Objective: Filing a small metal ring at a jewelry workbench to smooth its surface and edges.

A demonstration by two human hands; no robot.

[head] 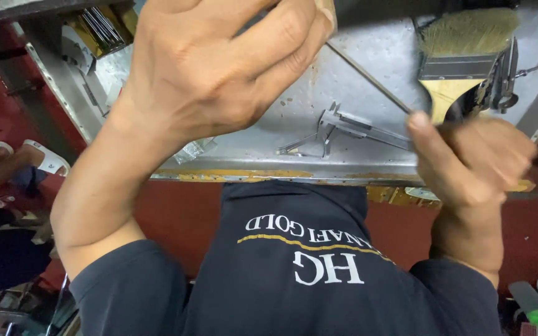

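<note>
A thin metal rod (368, 78) runs slantwise over the grey metal table (269, 152). My left hand (219, 68) is raised close to the camera, its fingers closed over the rod's upper left end. At the rod's lower right end, my right hand (471, 165) is closed in a fist, its thumb tip pressing the rod. A yellowish wooden handle end (523, 185) sticks out of that fist. Whether it belongs to the rod I cannot tell. A steel caliper (344, 127) lies on the table just below the rod, between my hands.
A wide flat paintbrush (462, 56) with pale bristles lies at the table's right, beside dark metal tools (505, 81). Shiny metal parts (94, 31) sit at the top left. Another person's foot in a white sandal (45, 158) rests on the red floor at left. A green-tipped object (533, 305) lies bottom right.
</note>
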